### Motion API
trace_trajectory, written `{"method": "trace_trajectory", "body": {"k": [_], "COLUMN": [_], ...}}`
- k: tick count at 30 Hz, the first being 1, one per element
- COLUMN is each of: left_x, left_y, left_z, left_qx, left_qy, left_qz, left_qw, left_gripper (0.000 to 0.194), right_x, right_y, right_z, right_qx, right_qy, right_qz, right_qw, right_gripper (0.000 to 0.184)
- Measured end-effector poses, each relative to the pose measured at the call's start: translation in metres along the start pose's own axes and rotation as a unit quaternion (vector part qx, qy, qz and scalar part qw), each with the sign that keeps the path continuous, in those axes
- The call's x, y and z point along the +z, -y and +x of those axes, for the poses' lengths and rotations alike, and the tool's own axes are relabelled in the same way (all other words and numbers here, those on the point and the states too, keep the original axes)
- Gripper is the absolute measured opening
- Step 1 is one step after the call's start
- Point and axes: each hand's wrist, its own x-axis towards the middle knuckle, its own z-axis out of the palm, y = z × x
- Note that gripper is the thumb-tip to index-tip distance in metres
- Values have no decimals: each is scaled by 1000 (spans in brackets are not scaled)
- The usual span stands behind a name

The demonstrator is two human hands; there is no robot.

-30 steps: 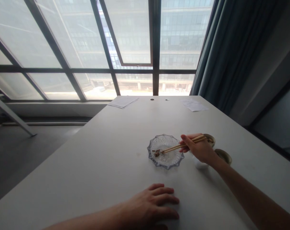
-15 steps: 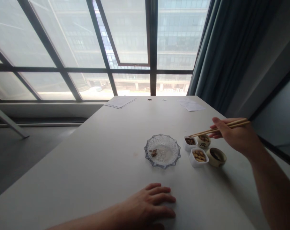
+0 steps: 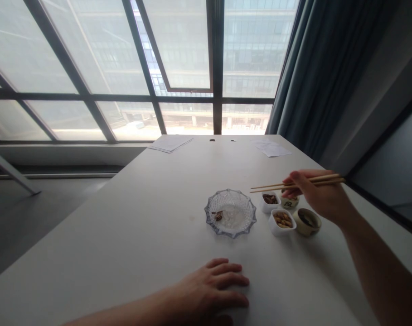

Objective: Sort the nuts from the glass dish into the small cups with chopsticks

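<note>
My right hand (image 3: 312,188) is closed around a pair of wooden chopsticks (image 3: 277,186). Their tips are slightly apart, between a clear glass dish (image 3: 230,195) and a white cup of dark brown pieces (image 3: 269,198); I make out nothing held in them. A few brown pieces (image 3: 218,216) lie in the dish. Nearer to me stands a white cup of tan nuts or seeds (image 3: 282,220). Beside it is a beige round cup (image 3: 308,222) with dark contents. Another beige cup (image 3: 289,202), marked with a character, is partly behind my fingers. My left hand (image 3: 214,290) rests on the table, fingers spread.
The white table (image 3: 141,235) reaches toward a large window. At its far end lie papers on the left (image 3: 172,143) and on the right (image 3: 273,147), with a cable hole (image 3: 212,140) between them. A dark curtain (image 3: 304,90) hangs at the right.
My right hand has moved left with the chopsticks. Their tips have gone from over the cup of dark pieces to its left, and have parted a little. My left hand stays put.
</note>
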Motion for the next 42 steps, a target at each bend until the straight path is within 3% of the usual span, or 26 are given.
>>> {"method": "trace_trajectory", "body": {"k": [4,8,16,23,28,32,36,39,42], "left_x": [0,1,9,7,8,9,7,4,3], "left_y": [1,2,7,6,7,7,6,4,3], "left_z": [0,0,0,0,-1,-2,-1,0,0], "left_qx": [-1,2,17,17,12,10,8,7,5], "left_qy": [8,8,-5,-2,7,5,3,6,11], "left_qz": [8,7,26,32,35,29,23,16,10], "left_qw": [1000,1000,1000,999,999,1000,1000,1000,1000], "left_gripper": [42,38,39,40,40,40,39,40,39], "right_x": [34,65,95,106,85,40,-4,-23,-27], "right_y": [4,-6,-42,-45,-30,-14,-8,-13,-19], "right_z": [-12,-18,-16,-18,-12,-3,6,11,14], "right_qx": [-33,-54,60,91,63,38,26,20,26], "right_qy": [175,240,192,119,78,0,-92,-111,-94], "right_qz": [21,54,153,173,149,100,-15,-77,-95], "right_qw": [984,968,967,973,984,994,995,991,991], "right_gripper": [41,42,59,64,64,56,56,54,52]}}
